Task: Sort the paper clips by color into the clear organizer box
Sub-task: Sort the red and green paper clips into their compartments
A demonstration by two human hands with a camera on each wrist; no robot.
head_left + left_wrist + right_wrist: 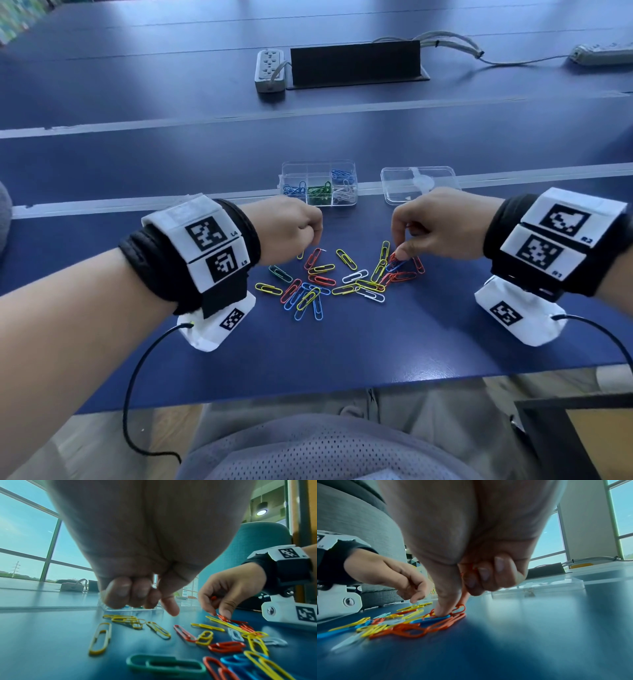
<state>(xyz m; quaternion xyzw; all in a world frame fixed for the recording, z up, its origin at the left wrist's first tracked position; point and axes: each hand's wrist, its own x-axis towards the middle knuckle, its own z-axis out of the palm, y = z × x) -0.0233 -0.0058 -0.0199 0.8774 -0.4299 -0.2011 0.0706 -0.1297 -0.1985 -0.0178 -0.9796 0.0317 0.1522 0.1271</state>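
Loose clips [318,281] lie scattered on the table [376,342] nearest me. Right hand [442,226] already curls around red clips [471,568] while pinching at another red one [394,257] — I'd lift it straight up so the blue one stays put. Left hand [284,228] is curled; can't tell if it holds anything. Box [318,185] sits just beyond — no red compartment yet.

Loose clips [329,279] lie scattered on the table [342,349] near its front edge. At their twelve o'clock sits the box [318,183], clips in several compartments. At the box's three o'clock, just beside it, lies the lid [419,185]. Far behind, at twelve, stand a power strip [269,70] and a cable hatch [356,63].
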